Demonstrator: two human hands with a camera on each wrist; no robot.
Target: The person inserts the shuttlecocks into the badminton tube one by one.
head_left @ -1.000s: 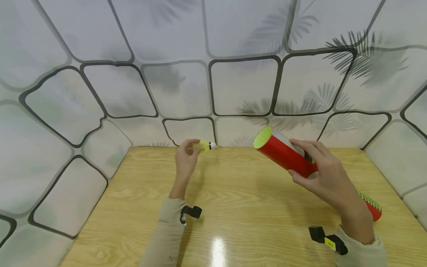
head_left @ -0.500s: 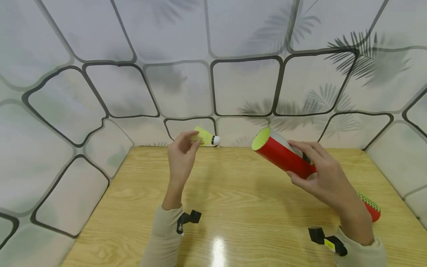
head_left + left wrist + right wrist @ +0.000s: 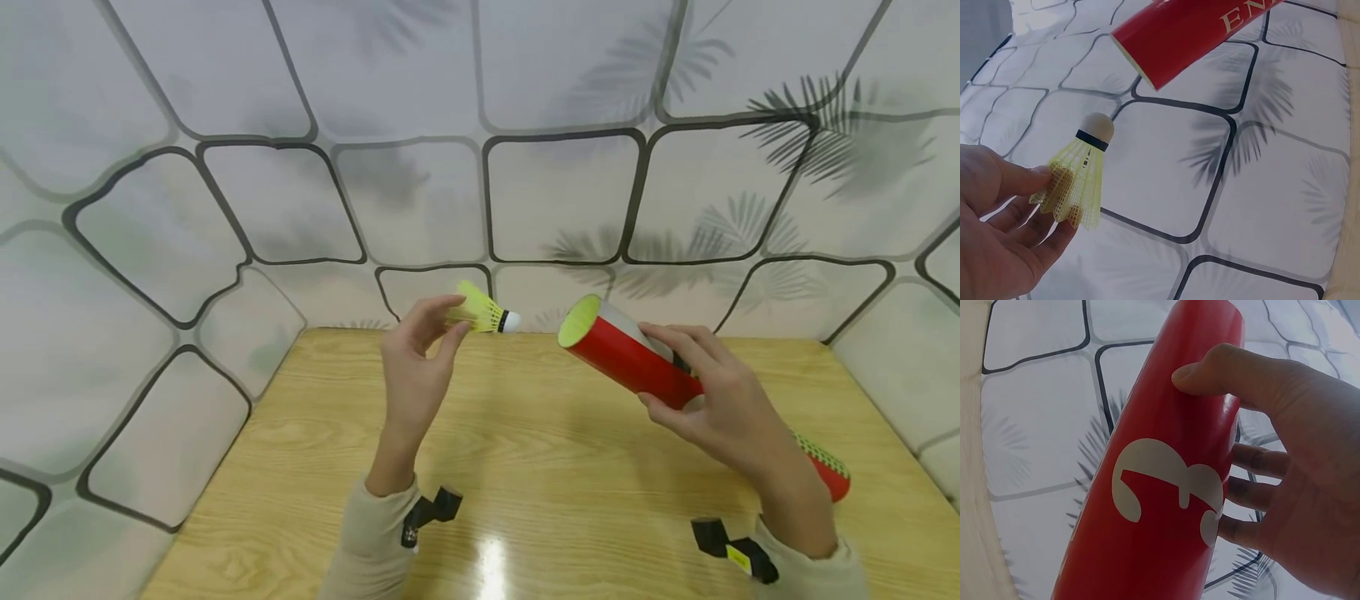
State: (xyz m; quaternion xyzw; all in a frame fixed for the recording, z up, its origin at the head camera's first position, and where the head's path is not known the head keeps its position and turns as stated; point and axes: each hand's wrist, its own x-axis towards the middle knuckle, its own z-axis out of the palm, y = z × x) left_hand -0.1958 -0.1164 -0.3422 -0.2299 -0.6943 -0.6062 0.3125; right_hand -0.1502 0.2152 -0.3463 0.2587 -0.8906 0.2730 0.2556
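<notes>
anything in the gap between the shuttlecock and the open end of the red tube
Nothing visible. The left hand pinches the shuttlecock by its skirt, cork toward the red tube's open mouth; only open air lies between.

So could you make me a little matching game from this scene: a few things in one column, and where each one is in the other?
Things:
1. shuttlecock
2. red tube
3. table
4. black strap

Places:
A. gripped by the right hand
B. on the left wrist
C. pinched by the left hand
D. beneath both hands

Pairs: 1-C, 2-A, 3-D, 4-B
</notes>
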